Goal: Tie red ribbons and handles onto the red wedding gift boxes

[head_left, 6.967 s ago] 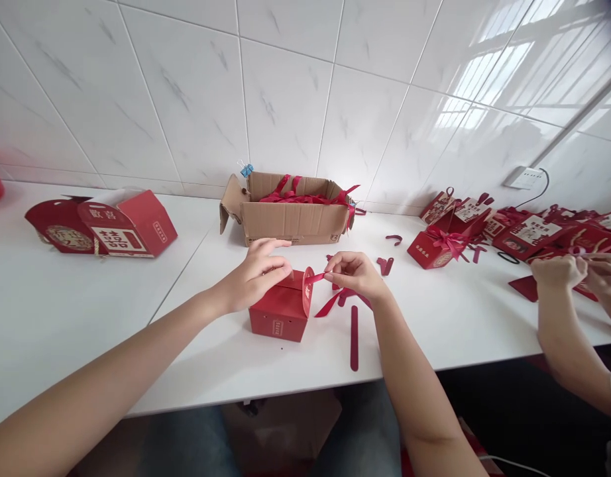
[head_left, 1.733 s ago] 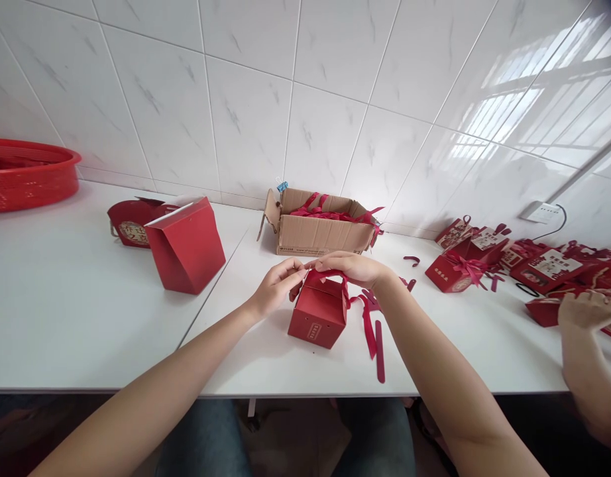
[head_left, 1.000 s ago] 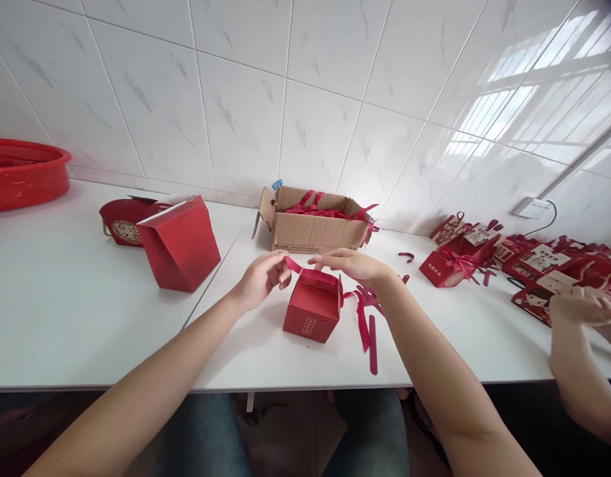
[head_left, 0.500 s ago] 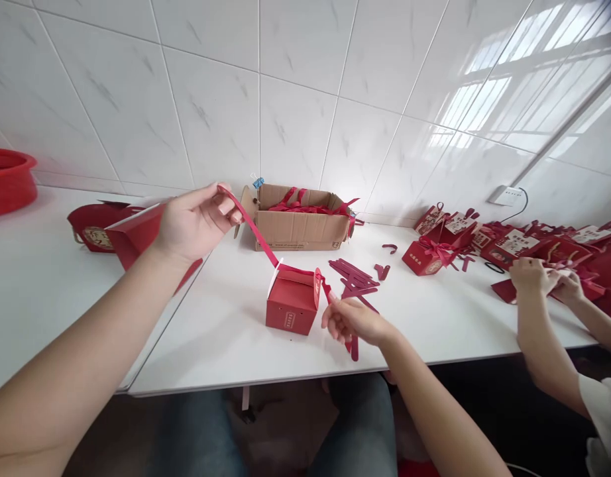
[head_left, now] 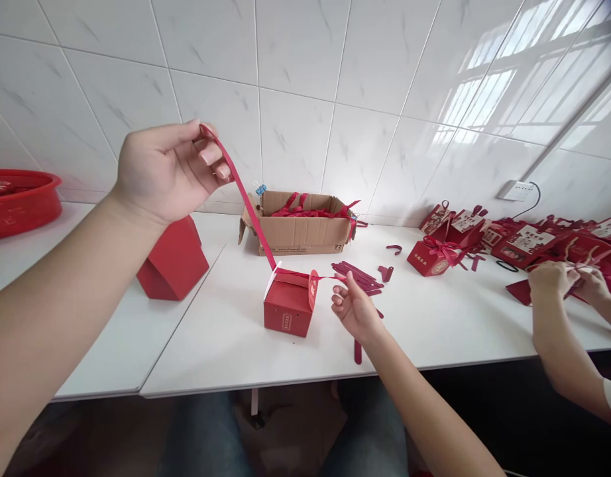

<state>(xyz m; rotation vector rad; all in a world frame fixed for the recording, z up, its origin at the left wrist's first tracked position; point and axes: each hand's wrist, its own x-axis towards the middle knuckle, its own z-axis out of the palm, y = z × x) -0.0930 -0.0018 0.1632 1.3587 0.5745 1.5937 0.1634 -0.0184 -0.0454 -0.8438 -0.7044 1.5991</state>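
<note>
Left hand point(head_left: 169, 169), right hand point(head_left: 356, 310) pinching narrow red fabric ribbon point(head_left: 246, 198) through red cardboard box point(head_left: 287, 306) near front edge of table point(head_left: 206, 354); uneven pull could tip box.

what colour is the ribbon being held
The ribbon is deep red, clearest in the head view.

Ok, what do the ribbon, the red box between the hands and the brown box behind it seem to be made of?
Ribbon: probably satin-like fabric; thin, flat, faintly shiny, exact fibre unclear.
Red box: likely thin card, smooth and fairly dull; crisp folds, and white shows along one end.
Brown box: most likely cardboard, matte; bare brown, creased and worn-looking.
</note>
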